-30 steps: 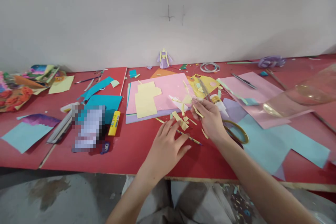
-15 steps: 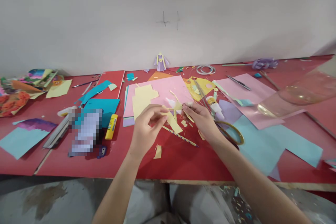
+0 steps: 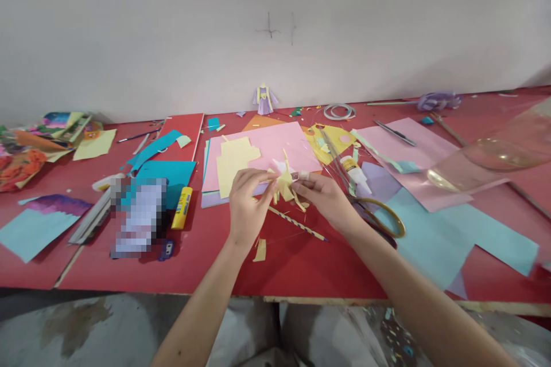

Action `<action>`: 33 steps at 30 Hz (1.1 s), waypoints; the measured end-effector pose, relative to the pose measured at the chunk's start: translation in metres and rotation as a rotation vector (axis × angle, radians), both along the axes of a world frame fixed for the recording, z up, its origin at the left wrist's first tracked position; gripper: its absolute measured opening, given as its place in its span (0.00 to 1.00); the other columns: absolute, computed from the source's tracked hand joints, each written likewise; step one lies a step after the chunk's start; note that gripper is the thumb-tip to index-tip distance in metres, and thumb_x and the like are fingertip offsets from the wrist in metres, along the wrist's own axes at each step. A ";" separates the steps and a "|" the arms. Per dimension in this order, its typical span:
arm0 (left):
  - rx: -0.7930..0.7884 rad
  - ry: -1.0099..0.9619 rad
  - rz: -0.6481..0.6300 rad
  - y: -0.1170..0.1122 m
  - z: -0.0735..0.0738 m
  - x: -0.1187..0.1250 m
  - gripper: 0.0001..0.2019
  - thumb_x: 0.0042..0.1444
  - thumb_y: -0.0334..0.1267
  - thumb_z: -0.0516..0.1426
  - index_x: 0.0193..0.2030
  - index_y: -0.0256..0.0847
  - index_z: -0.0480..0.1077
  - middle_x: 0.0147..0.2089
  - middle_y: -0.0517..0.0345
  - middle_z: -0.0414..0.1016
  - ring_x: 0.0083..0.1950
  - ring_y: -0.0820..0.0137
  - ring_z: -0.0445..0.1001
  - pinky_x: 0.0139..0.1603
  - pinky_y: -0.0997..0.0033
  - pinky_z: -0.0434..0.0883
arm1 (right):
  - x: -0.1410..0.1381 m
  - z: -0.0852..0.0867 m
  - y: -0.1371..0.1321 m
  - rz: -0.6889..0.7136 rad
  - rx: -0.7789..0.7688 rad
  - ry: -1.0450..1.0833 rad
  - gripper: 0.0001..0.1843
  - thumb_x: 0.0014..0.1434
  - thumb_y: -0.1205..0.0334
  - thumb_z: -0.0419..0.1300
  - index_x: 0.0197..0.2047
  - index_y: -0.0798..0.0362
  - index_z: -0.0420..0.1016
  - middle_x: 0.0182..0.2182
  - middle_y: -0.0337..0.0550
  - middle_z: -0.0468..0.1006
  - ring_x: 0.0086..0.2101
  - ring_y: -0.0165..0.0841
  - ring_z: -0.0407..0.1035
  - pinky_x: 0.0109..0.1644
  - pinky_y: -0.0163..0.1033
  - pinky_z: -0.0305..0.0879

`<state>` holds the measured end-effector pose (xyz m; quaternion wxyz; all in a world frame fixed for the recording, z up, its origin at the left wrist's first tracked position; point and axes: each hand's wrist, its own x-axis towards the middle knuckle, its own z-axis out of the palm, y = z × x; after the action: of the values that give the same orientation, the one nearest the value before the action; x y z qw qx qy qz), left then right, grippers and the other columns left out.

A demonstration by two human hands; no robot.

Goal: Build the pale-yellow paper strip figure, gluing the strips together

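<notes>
Over the middle of the table, my left hand (image 3: pixel 251 199) and my right hand (image 3: pixel 326 198) meet around a small pale-yellow paper cutout (image 3: pixel 284 184) with thin strips sticking out. Fingertips of both hands pinch it from either side; parts of it are hidden behind them. Below lies a patterned pencil (image 3: pixel 298 224), touching neither hand. A pale-yellow scrap (image 3: pixel 260 250) rests nearer the front edge. Beyond my left hand, a cut pale-yellow sheet (image 3: pixel 232 157) lies on a pink sheet (image 3: pixel 275 136). Scissors with yellowish handles (image 3: pixel 390 215) and a white glue bottle (image 3: pixel 355 173) lie beside my right hand.
A paper dress figure (image 3: pixel 264 100) stands against the wall. To the left are a yellow glue stick (image 3: pixel 182 208), a blurred-out flat object (image 3: pixel 142 215) and teal paper (image 3: pixel 172 175). Light-blue paper (image 3: pixel 434 235) and a clear plastic bottle (image 3: pixel 491 155) occupy the right.
My hands have drawn closer together, the left shifting right. The yellow cutout has turned between them, and the wide strip that hung below my left fingers no longer shows there.
</notes>
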<state>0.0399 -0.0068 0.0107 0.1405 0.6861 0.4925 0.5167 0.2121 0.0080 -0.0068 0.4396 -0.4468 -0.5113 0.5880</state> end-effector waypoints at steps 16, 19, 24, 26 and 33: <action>-0.370 -0.429 -0.078 0.003 -0.014 0.005 0.09 0.52 0.40 0.63 0.39 0.39 0.75 0.38 0.56 0.76 0.38 0.72 0.75 0.38 0.75 0.73 | -0.003 0.001 -0.005 0.188 0.054 -0.008 0.18 0.50 0.63 0.66 0.47 0.53 0.77 0.39 0.43 0.81 0.39 0.34 0.75 0.49 0.42 0.70; -0.287 -0.381 -0.078 0.001 -0.014 0.005 0.07 0.54 0.39 0.62 0.38 0.40 0.74 0.40 0.55 0.75 0.39 0.72 0.74 0.39 0.75 0.74 | -0.003 0.002 -0.006 0.172 0.068 -0.043 0.22 0.47 0.60 0.69 0.48 0.52 0.76 0.43 0.44 0.80 0.42 0.37 0.75 0.49 0.42 0.70; -0.218 -0.385 -0.044 0.000 -0.015 0.004 0.07 0.56 0.40 0.61 0.39 0.40 0.74 0.39 0.56 0.74 0.36 0.73 0.75 0.38 0.75 0.74 | -0.001 0.007 -0.007 0.168 0.038 -0.053 0.26 0.49 0.53 0.69 0.50 0.53 0.74 0.48 0.48 0.77 0.47 0.39 0.72 0.46 0.40 0.72; -0.183 -0.390 -0.035 0.001 -0.015 0.003 0.07 0.56 0.39 0.61 0.39 0.39 0.73 0.39 0.57 0.74 0.35 0.74 0.76 0.37 0.75 0.75 | -0.001 0.009 -0.008 0.139 -0.004 -0.020 0.24 0.52 0.50 0.66 0.49 0.53 0.74 0.45 0.47 0.78 0.44 0.37 0.73 0.42 0.39 0.73; -0.093 -0.306 -0.043 0.001 -0.015 0.003 0.05 0.58 0.38 0.60 0.39 0.40 0.73 0.39 0.56 0.73 0.35 0.74 0.75 0.37 0.75 0.76 | -0.003 0.009 -0.007 0.065 -0.024 -0.005 0.17 0.48 0.50 0.68 0.36 0.54 0.75 0.31 0.39 0.76 0.30 0.30 0.72 0.37 0.37 0.72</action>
<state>0.0425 -0.0059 -0.0044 0.2564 0.6023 0.4739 0.5889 0.2089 0.0007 0.0023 0.4135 -0.4365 -0.5197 0.6070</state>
